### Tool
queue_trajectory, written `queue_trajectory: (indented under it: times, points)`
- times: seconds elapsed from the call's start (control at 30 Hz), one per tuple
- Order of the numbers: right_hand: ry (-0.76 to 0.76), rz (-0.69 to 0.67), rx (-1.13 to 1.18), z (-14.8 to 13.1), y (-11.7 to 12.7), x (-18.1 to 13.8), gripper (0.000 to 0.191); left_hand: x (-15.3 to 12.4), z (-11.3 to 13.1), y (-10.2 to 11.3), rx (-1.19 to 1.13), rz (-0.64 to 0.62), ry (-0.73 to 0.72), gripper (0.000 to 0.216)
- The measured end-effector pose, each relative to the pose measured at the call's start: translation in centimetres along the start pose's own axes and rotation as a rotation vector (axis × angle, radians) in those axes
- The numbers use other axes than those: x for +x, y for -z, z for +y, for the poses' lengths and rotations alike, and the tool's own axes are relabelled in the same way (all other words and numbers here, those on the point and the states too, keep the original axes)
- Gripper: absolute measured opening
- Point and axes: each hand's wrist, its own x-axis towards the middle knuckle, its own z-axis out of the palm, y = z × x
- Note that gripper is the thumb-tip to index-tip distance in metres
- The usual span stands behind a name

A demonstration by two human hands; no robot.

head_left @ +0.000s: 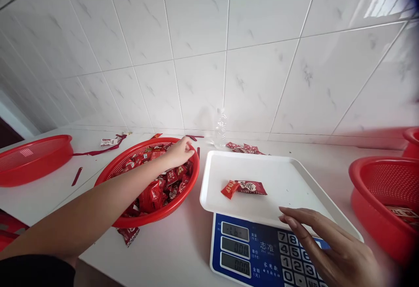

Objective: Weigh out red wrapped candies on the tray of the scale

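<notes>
My left hand (pixel 179 152) reaches into a red mesh basket (pixel 115 172) full of red wrapped candies (pixel 163 186); its fingers are curled down among the packets, and what they hold is hidden. My right hand (pixel 324 239) lies flat and open over the keypad of a blue electronic scale (pixel 248 247). On the scale sits a white tray (pixel 288 178) with two red candy packets (pixel 244 187) lying together near its middle.
An empty red basket (pixel 32 158) stands at the far left, and stacked red baskets (pixel 382 199) at the right. A clear plastic bottle (pixel 221 128) stands by the tiled wall, with loose packets (pixel 244 148) beside it. One packet (pixel 129 234) lies before the basket.
</notes>
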Motion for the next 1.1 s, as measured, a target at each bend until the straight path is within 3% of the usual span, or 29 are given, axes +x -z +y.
queue_trajectory:
  times: [0.07, 0.2, 0.3, 0.47, 0.57, 0.67, 0.83, 1.1]
  points:
    - [0.010, 0.003, -0.003, 0.0, 0.0, 0.1, 0.021, -1.0, -2.6, 0.5, 0.032, -0.085, 0.052, 0.047]
    - [-0.017, -0.023, 0.001, 0.4, -0.3, -0.1, 0.022, -3.6, -4.5, 0.1, 0.073, -0.249, 0.058, 0.074]
    - [-0.030, -0.037, 0.003, 0.7, -0.5, -0.4, 0.022, -4.3, -4.3, -0.6, 0.076, -0.230, 0.020, 0.069]
    - [-0.061, -0.036, 0.022, 0.9, -0.5, -0.7, 0.024, -3.8, -4.5, -0.2, 0.018, -0.154, 0.033, 0.027]
    - [-0.049, -0.027, 0.024, 0.8, -0.5, -0.6, 0.025, -3.8, -4.7, 1.0, -0.024, -0.057, 0.116, 0.034]
    - [-0.037, -0.021, 0.019, 0.8, -0.5, -0.5, 0.026, -4.2, -4.1, 2.2, -0.112, 0.001, 0.184, 0.045]
    - [-0.052, -0.033, 0.017, 0.7, -0.6, -0.4, 0.026, -4.6, -1.4, 3.1, -0.279, -0.003, 0.139, 0.036]
    - [-0.084, -0.031, 0.057, 0.1, -0.4, -0.2, 0.024, -2.8, 2.6, -0.2, -0.367, -0.185, 0.000, 0.033]
